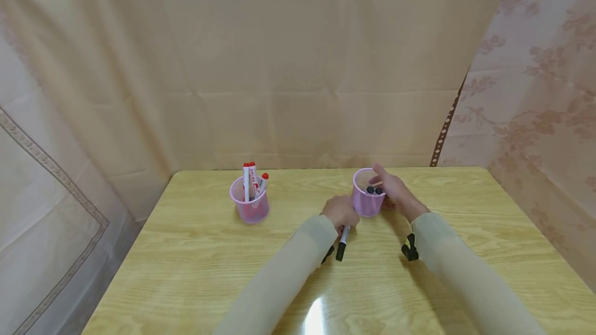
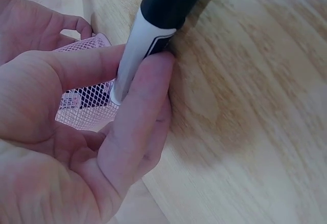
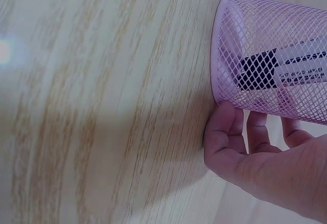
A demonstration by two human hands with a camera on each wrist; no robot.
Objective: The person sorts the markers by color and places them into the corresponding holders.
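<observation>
My left hand (image 1: 341, 211) pinches a black-and-white marker (image 1: 344, 235) between thumb and fingers, low over the table, its black cap toward me. In the left wrist view the marker (image 2: 134, 47) slants up out of the fingertips. Just right of it stands a pink mesh pen cup (image 1: 368, 206), upright. My right hand (image 1: 395, 190) holds this cup from its right side, with curled fingers against the mesh near the base in the right wrist view. Inside the cup are black-ended markers (image 3: 301, 65), one lettered as a board marker.
Farther left on the wooden table (image 1: 195, 273) stands a second pink mesh cup (image 1: 253, 213) holding several red-capped white markers (image 1: 247, 182). A beige curtain (image 1: 298, 66) hangs behind the table's far edge, with patterned cloth (image 1: 535, 118) at the right.
</observation>
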